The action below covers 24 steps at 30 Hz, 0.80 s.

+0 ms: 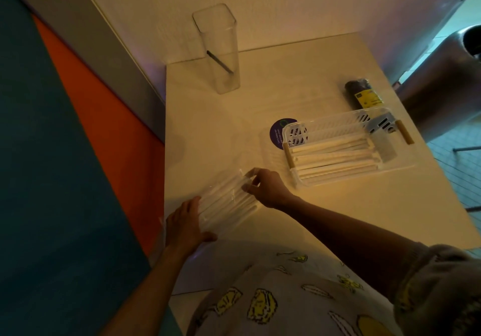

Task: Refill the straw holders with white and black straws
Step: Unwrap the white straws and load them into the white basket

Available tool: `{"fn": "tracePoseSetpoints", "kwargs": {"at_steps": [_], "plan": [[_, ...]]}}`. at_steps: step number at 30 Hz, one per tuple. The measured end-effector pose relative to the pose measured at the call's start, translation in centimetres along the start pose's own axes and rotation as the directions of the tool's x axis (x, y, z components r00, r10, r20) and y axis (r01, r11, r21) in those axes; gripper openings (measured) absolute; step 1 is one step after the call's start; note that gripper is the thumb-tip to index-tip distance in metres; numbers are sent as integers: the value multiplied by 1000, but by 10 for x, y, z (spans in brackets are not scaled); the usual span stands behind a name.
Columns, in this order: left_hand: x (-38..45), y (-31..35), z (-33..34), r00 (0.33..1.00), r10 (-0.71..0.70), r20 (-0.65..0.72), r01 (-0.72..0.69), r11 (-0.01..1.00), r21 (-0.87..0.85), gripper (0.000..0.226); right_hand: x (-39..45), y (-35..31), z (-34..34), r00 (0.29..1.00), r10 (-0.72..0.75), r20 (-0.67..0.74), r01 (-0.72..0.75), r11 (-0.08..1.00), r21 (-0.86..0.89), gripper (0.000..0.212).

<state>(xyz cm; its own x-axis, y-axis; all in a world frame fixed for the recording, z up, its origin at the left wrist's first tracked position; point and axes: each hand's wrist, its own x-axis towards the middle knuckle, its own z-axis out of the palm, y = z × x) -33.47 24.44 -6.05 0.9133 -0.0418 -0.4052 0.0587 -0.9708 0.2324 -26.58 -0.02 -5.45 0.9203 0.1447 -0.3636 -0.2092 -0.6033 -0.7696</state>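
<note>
While the clear pack of white straws lies at the near left edge of the worktop, the left hand grips its near end and the right hand pinches the wrapping at its far end. Just beside it to the right stands a white basket with more white straws — a tall clear holder with one black straw stands farther back, and a dark roll lies behind the basket.
</note>
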Motion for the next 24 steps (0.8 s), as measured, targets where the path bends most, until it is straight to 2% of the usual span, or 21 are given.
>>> {"fn": "tracePoseSetpoints", "kwargs": {"at_steps": [4,7,10,15,21,24], "plan": [[-1,0,1,1000,6,-12,-6,1000,-28,120,1,0,2,993,102,62,-114,962,250,32],[0,0,2,1000,2,-16,-3,1000,-27,121,1,-3,6,986,150,71,-166,920,355,37],[0,0,3,1000,-6,-10,6,1000,-27,122,1,-5,10,966,251,54,-251,877,409,36],[1,-1,3,1000,-7,-9,7,1000,-18,123,6,-5,10,928,354,115,-364,799,478,18],[2,-2,4,1000,-6,-15,5,999,-34,125,7,4,6,928,361,92,-357,793,494,15],[1,0,4,1000,-8,-19,8,1000,-28,125,7,11,1,923,375,87,-362,767,529,22]]}}
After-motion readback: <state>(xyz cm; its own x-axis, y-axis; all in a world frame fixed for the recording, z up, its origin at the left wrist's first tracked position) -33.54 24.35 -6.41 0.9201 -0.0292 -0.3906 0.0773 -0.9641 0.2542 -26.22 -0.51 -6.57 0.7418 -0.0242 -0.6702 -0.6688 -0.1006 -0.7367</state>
